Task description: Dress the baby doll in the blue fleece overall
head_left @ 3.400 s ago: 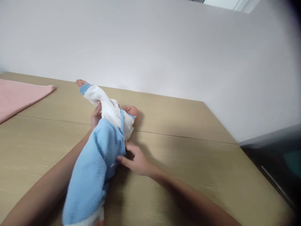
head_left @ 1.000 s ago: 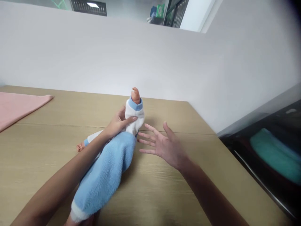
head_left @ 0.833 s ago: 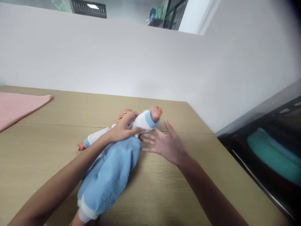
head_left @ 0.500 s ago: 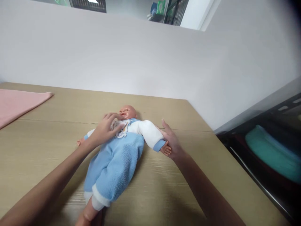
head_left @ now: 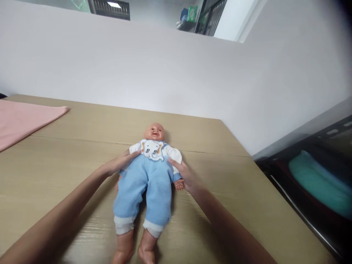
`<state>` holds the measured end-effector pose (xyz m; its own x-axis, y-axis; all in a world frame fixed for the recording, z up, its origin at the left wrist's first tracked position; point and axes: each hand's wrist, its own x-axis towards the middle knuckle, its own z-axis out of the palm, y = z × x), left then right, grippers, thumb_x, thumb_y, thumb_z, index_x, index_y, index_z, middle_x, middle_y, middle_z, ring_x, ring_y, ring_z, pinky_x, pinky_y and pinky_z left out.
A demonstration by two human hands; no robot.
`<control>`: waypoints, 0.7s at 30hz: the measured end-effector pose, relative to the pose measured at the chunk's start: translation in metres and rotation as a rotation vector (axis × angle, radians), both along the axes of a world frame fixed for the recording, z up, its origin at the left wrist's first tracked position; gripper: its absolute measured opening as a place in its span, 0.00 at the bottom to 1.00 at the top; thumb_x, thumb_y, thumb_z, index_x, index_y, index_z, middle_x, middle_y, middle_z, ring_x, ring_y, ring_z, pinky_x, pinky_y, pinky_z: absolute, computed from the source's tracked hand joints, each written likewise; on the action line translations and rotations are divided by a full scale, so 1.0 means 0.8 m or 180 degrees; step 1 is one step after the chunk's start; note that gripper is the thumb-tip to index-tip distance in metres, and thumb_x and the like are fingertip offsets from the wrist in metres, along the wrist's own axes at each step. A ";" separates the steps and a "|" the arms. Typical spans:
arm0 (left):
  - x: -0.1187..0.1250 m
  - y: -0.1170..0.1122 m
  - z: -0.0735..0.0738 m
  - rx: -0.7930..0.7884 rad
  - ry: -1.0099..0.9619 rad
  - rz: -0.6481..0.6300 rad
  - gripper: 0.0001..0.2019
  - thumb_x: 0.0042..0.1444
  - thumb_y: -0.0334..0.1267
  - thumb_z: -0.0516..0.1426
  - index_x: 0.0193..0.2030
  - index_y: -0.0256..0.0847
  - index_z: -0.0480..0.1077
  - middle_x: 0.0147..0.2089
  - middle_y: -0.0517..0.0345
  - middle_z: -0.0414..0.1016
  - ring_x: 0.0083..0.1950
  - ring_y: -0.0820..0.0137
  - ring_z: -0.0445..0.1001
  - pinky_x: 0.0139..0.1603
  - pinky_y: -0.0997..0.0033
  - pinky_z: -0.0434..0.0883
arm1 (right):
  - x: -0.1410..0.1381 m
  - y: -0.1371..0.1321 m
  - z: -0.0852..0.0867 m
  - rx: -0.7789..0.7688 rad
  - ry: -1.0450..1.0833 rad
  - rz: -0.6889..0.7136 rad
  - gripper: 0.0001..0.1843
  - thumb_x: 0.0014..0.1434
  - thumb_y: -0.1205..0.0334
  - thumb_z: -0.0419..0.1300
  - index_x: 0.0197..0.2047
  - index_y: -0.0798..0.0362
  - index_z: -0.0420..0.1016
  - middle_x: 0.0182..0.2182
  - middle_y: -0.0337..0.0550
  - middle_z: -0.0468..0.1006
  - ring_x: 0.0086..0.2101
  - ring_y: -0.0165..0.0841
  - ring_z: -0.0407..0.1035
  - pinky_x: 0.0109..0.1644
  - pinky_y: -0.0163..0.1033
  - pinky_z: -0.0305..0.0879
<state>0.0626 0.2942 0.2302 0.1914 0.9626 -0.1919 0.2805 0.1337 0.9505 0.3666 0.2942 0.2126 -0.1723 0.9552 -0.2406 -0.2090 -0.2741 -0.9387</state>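
Note:
A baby doll (head_left: 145, 176) lies on its back on the wooden table, head toward the wall and feet toward me. It wears a fuzzy blue and white outfit with an elephant face on the chest. My left hand (head_left: 124, 162) wraps the doll's side under its arm, thumb on the chest edge, other fingers hidden. On the opposite side my right hand (head_left: 186, 175) clasps the doll's torso and arm, its thumb resting near the elephant patch. The doll's small hand pokes out beside my right palm.
A pink cloth (head_left: 24, 119) lies on the table (head_left: 90, 126) at the left. A pale wall (head_left: 132, 69) rises behind the table, with an opening at its top. Beyond the right edge is a dark rack (head_left: 277, 179) holding something teal (head_left: 319, 183).
The doll has turned from slanted to nearly straight and face up. My left hand has moved from its chest to its side, and my right hand has come in from its outstretched arm.

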 end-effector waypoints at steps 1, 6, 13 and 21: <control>0.007 -0.003 0.003 -0.0061 -0.0212 0.0011 0.45 0.67 0.72 0.62 0.81 0.46 0.68 0.85 0.53 0.67 0.84 0.48 0.67 0.83 0.55 0.68 | -0.003 0.000 -0.002 -0.0047 0.0090 -0.0035 0.31 0.53 0.50 0.83 0.58 0.47 0.83 0.58 0.47 0.90 0.59 0.45 0.84 0.65 0.47 0.82; 0.021 -0.020 0.019 -0.0110 -0.0666 0.0245 0.43 0.64 0.66 0.69 0.78 0.43 0.72 0.81 0.47 0.73 0.82 0.44 0.70 0.81 0.52 0.71 | -0.004 -0.009 0.000 0.0081 0.0176 -0.0076 0.43 0.46 0.51 0.86 0.63 0.46 0.81 0.66 0.46 0.86 0.68 0.50 0.78 0.79 0.57 0.70; 0.026 -0.080 0.048 0.0028 -0.0746 0.0587 0.44 0.61 0.67 0.72 0.77 0.48 0.72 0.81 0.47 0.72 0.82 0.42 0.70 0.83 0.45 0.68 | 0.021 -0.049 0.048 0.0513 -0.0297 -0.0011 0.46 0.48 0.45 0.87 0.67 0.43 0.80 0.65 0.48 0.86 0.66 0.53 0.80 0.74 0.58 0.77; 0.012 -0.227 0.011 -0.0300 -0.1303 0.0168 0.53 0.45 0.68 0.79 0.76 0.51 0.75 0.70 0.43 0.84 0.77 0.30 0.74 0.74 0.31 0.77 | 0.081 -0.174 0.133 0.1687 -0.1339 0.0727 0.55 0.61 0.42 0.80 0.84 0.35 0.62 0.68 0.53 0.82 0.74 0.60 0.70 0.80 0.68 0.66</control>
<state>0.0725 0.1129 0.2387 0.2211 0.9549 -0.1980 -0.1271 0.2295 0.9650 0.4313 0.1551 0.3190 -0.3767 0.9131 0.1562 0.2083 0.2478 -0.9461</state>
